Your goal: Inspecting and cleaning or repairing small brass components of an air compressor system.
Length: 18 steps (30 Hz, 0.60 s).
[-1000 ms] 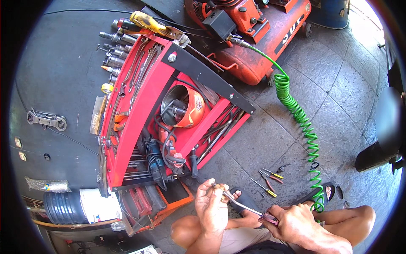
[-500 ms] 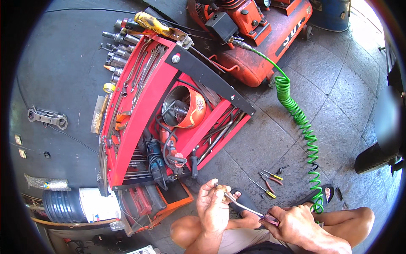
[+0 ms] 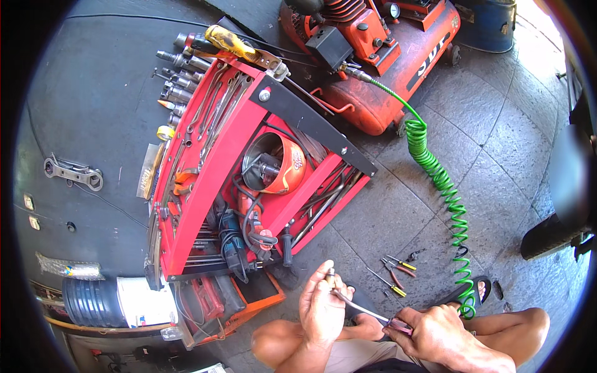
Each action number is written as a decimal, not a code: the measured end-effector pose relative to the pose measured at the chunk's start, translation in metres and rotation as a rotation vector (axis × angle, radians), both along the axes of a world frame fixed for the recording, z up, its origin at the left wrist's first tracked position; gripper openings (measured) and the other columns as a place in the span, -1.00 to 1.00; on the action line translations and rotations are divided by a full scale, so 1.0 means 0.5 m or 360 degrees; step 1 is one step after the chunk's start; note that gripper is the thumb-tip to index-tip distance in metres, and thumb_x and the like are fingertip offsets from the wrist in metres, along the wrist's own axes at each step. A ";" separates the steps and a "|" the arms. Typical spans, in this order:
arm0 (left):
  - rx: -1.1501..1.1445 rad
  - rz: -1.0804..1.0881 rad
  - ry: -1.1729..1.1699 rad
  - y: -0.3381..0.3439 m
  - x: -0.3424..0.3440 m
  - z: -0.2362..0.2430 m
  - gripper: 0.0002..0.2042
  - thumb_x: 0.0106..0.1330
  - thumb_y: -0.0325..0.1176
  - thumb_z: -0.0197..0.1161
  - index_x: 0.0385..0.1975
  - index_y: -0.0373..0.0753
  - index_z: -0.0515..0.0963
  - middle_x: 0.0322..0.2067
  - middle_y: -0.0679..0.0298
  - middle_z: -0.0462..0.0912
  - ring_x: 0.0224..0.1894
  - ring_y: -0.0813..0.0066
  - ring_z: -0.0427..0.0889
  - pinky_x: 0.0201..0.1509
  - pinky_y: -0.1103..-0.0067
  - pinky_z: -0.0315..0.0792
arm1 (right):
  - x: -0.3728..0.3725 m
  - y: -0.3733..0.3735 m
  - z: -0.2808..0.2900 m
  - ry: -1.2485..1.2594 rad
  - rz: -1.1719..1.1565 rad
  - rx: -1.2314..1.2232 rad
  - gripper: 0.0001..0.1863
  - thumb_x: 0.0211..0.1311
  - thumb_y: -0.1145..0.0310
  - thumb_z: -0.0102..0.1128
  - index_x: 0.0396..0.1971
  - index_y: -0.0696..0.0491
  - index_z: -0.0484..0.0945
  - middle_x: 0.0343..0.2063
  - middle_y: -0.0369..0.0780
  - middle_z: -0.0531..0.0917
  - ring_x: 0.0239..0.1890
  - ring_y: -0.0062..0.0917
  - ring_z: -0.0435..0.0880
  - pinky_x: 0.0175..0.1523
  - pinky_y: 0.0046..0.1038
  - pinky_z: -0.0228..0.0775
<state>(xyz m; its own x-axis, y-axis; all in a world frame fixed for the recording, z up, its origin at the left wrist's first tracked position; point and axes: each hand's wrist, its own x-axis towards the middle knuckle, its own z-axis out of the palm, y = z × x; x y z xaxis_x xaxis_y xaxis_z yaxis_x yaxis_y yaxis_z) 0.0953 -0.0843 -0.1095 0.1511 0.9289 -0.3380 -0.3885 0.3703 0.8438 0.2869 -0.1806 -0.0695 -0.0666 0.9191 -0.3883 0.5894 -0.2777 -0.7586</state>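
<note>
Between the thumb and fingers of my left hand is a small cylindrical metal part, partly brass-coloured, held upright. My right hand, in front of my lap, is closed round the reddish-purple handle of what looks like a screwdriver. Its long grey shaft looks slightly curved and runs up to the left hand. The shaft's tip meets the fingers just under the metal part; whether they touch is hidden. On the floor beyond lie red-handled pliers and two yellow-handled screwdrivers.
To the left stands a red tool cart with wrenches, a bucket and a blue power tool. An orange air compressor is at the back; its green coiled hose runs down by my sandalled foot.
The metal part in my left hand now stands more upright and shows more above the fingers. The screwdriver's shaft has shifted slightly down against that hand. The view has tilted a little.
</note>
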 end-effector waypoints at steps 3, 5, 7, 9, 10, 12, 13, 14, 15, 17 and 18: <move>-0.0003 -0.0047 -0.0038 0.003 -0.002 -0.004 -0.76 0.43 -0.32 0.05 0.01 -0.27 0.42 -0.40 0.23 0.48 -0.43 0.48 0.43 -0.37 0.53 0.35 | 0.005 0.003 0.003 0.0050 0.0006 0.0000 -0.70 0.16 0.05 0.28 -0.44 0.00 0.64 -0.83 -0.11 0.53 -0.73 -0.15 0.59 -0.54 -0.13 0.47; 0.0020 -0.0037 -0.0027 0.007 -0.003 -0.006 -0.78 0.44 -0.30 0.02 -0.05 -0.27 0.43 -0.44 0.24 0.46 -0.47 0.50 0.40 -0.40 0.54 0.33 | 0.009 0.001 0.003 0.0082 -0.0005 0.0003 -0.70 0.16 0.05 0.28 -0.43 0.01 0.64 -0.82 -0.11 0.54 -0.72 -0.15 0.59 -0.53 -0.14 0.48; -0.0147 -0.0003 -0.0177 0.013 -0.009 -0.008 -0.82 0.41 -0.28 0.00 -0.23 -0.26 0.43 -0.52 0.26 0.41 -0.54 0.54 0.33 -0.49 0.58 0.26 | 0.012 -0.001 0.001 0.0113 -0.0019 0.0001 -0.70 0.16 0.06 0.28 -0.42 0.02 0.65 -0.80 -0.10 0.55 -0.71 -0.15 0.60 -0.51 -0.15 0.49; -0.0180 0.0000 -0.0200 0.019 -0.012 -0.013 -0.83 0.38 -0.27 -0.01 -0.29 -0.25 0.41 -0.54 0.27 0.38 -0.57 0.55 0.30 -0.52 0.59 0.23 | 0.016 -0.005 -0.002 0.0210 -0.0048 -0.0014 -0.70 0.17 0.08 0.28 -0.39 0.04 0.65 -0.78 -0.11 0.57 -0.68 -0.16 0.62 -0.48 -0.19 0.51; -0.0207 0.0017 -0.0218 0.021 -0.016 -0.010 -0.83 0.36 -0.26 -0.02 -0.34 -0.23 0.39 -0.57 0.28 0.36 -0.59 0.56 0.27 -0.56 0.60 0.19 | 0.015 -0.004 -0.001 0.0216 -0.0037 -0.0014 -0.70 0.17 0.08 0.28 -0.39 0.04 0.65 -0.78 -0.11 0.57 -0.68 -0.16 0.62 -0.48 -0.19 0.51; -0.0189 0.0004 -0.0215 0.027 -0.021 -0.007 -0.82 0.31 -0.25 -0.01 -0.44 -0.22 0.36 -0.64 0.31 0.30 -0.63 0.57 0.22 -0.60 0.60 0.13 | 0.016 -0.003 0.004 0.0286 0.0008 -0.0021 -0.70 0.18 0.09 0.28 -0.39 0.05 0.65 -0.77 -0.11 0.58 -0.66 -0.17 0.63 -0.46 -0.22 0.51; -0.0207 -0.0056 -0.0256 0.029 -0.027 -0.011 -0.78 0.34 -0.22 -0.03 -0.48 -0.21 0.34 -0.67 0.33 0.25 -0.65 0.58 0.18 -0.61 0.60 0.10 | 0.022 -0.001 0.014 0.0305 0.0073 -0.0007 -0.70 0.18 0.09 0.28 -0.40 0.05 0.65 -0.76 -0.12 0.58 -0.66 -0.19 0.62 -0.48 -0.23 0.49; -0.0226 -0.0115 -0.0298 0.029 -0.031 -0.013 -0.74 0.36 -0.20 -0.05 -0.53 -0.20 0.32 -0.71 0.34 0.21 -0.67 0.59 0.15 -0.62 0.60 0.07 | 0.022 -0.003 0.013 0.0308 0.0078 -0.0009 -0.70 0.18 0.09 0.28 -0.40 0.05 0.65 -0.76 -0.12 0.58 -0.66 -0.19 0.62 -0.48 -0.23 0.49; -0.0227 -0.0109 -0.0295 0.029 -0.033 -0.015 -0.74 0.36 -0.20 -0.05 -0.53 -0.20 0.32 -0.71 0.34 0.21 -0.67 0.59 0.15 -0.62 0.60 0.07 | 0.023 -0.005 0.012 0.0273 0.0109 -0.0014 -0.69 0.18 0.08 0.28 -0.41 0.05 0.65 -0.77 -0.12 0.57 -0.67 -0.20 0.61 -0.49 -0.23 0.46; -0.0272 -0.0163 -0.0284 0.030 -0.033 -0.018 -0.66 0.41 -0.16 -0.10 -0.60 -0.19 0.27 -0.74 0.36 0.15 -0.70 0.60 0.09 -0.63 0.59 0.02 | 0.024 -0.009 0.012 0.0233 0.0141 -0.0023 -0.69 0.18 0.08 0.28 -0.42 0.05 0.65 -0.77 -0.12 0.57 -0.68 -0.20 0.61 -0.51 -0.23 0.44; -0.0274 -0.0160 -0.0284 0.030 -0.035 -0.018 -0.66 0.41 -0.16 -0.10 -0.60 -0.19 0.27 -0.74 0.36 0.15 -0.70 0.60 0.09 -0.63 0.59 0.02 | 0.024 -0.011 0.013 0.0245 0.0140 0.0009 -0.69 0.18 0.08 0.29 -0.43 0.06 0.64 -0.78 -0.12 0.57 -0.68 -0.20 0.60 -0.52 -0.24 0.43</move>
